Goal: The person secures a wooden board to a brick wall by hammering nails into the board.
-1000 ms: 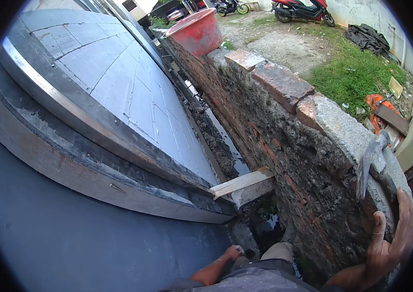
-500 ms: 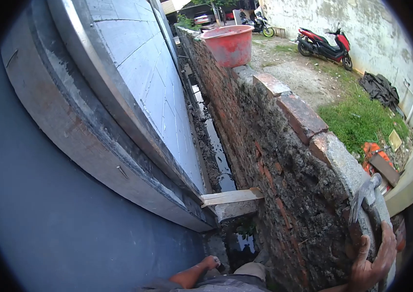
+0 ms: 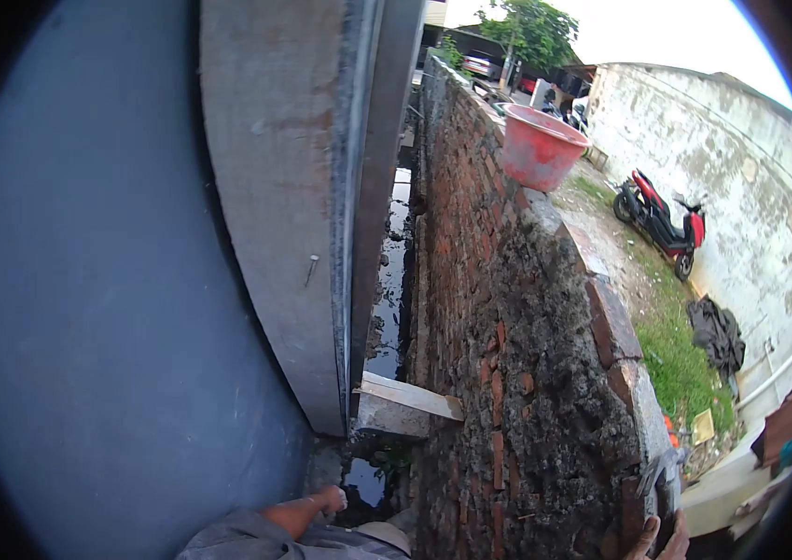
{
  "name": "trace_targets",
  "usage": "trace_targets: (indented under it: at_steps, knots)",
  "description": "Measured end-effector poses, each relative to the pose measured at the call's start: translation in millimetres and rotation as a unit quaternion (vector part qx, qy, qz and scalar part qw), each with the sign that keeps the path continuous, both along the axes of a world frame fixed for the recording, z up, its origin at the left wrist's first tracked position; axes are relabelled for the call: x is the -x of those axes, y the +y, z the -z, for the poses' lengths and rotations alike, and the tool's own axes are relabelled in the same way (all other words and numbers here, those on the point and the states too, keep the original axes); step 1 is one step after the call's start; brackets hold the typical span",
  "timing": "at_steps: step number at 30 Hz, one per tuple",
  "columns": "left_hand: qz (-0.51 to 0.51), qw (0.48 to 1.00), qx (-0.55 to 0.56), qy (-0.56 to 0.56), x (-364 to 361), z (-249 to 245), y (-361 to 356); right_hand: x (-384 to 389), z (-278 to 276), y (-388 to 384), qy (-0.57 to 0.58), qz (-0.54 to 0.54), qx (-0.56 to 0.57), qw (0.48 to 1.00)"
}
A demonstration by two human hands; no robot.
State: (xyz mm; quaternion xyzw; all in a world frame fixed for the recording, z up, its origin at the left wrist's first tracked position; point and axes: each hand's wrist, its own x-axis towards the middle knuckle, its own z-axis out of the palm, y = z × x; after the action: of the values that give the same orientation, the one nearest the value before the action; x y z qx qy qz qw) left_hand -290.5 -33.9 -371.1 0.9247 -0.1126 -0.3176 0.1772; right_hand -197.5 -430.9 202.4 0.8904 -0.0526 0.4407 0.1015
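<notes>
My right hand [image 3: 659,541] is at the bottom right, on top of the old brick wall [image 3: 545,392]. Its thumb and fingers are spread apart, and the frame edge cuts off the palm. Just beyond the fingertips, a claw hammer's metal head [image 3: 663,469] rests on the wall; its handle is hidden. Down by my body, over the narrow gap, my left hand [image 3: 332,499] has curled fingers with pale smears on them. I cannot make out whether anything is inside it.
A red tub [image 3: 543,149] stands on the wall top beyond loose bricks [image 3: 612,322]. A wooden board with a nail [image 3: 270,187] runs along the left-hand wall. A short plank [image 3: 410,394] bridges the wet ditch [image 3: 394,271]. A red scooter [image 3: 662,219] is parked beyond.
The view has tilted and turned left, so the wall and tub appear lower and steeper. My right hand now shows only its fingers; the hammer head keeps its place on the wall.
</notes>
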Motion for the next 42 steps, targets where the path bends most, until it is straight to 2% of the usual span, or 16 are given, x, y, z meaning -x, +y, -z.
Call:
trace_targets:
  at_steps: [1, 3, 4, 6, 9, 11, 16, 18, 22, 24, 25, 27, 32, 34, 37, 42]
  knots:
    - [-0.012, 1.0, 0.011, -0.005, 1, 10, 2, -1, -1, 2, -0.005, -0.012, 0.011, 1.0]
    - [0.163, 0.985, -0.024, -0.045, 1, 37, 0, -2, -5, 8, -0.026, -0.024, -0.009, 0.999]
    - [0.154, 0.987, -0.017, -0.049, 0, 37, -5, -1, -8, 15, -0.024, -0.017, -0.012, 0.999]
    - [0.16, 0.983, -0.08, 0.037, 0, 48, -9, -3, -9, 18, -0.03, -0.02, 0.001, 0.999]
    - [0.083, 0.995, -0.047, -0.034, 13, 98, -14, -4, -5, 12, -0.032, -0.013, 0.012, 0.999]
    - [0.069, 0.996, -0.048, -0.023, 12, 88, -18, -5, -3, 10, -0.026, 0.036, 0.027, 0.999]
    - [0.022, 0.999, -0.004, 0.04, -4, 60, -16, -7, -5, 14, -0.044, 0.018, 0.048, 0.998]
    - [0.204, 0.978, -0.045, -0.014, -13, 24, -14, -6, -7, 16, -0.041, 0.019, 0.038, 0.998]
    - [0.243, 0.966, -0.059, -0.071, -10, 1, 1, -9, -8, 13, -0.057, -0.012, 0.025, 0.998]
    - [0.001, 1.0, 0.001, -0.013, -6, -1, 9, -9, -6, 7, -0.047, 0.005, 0.017, 0.999]
    - [0.01, 1.0, -0.009, -0.009, -3, -1, 17, -9, -5, 5, -0.038, 0.013, 0.019, 0.999]
    - [-0.157, 0.982, 0.088, 0.05, 5, -16, 26, -12, -6, 2, -0.057, -0.02, 0.012, 0.998]
    - [-0.1, 0.992, 0.016, 0.078, 19, -27, 39, -11, -6, -2, -0.039, -0.016, 0.029, 0.999]
    - [-0.214, 0.965, 0.073, 0.135, 19, -26, 39, -7, -5, -2, -0.037, -0.013, 0.032, 0.999]
    - [-0.266, 0.953, 0.085, 0.118, 16, -30, 30, 1, -2, 0, 0.069, -0.014, -0.086, 0.994]
    - [-0.329, 0.925, 0.124, 0.144, 9, -32, 23, 0, 0, 1, 0.044, -0.029, -0.068, 0.996]
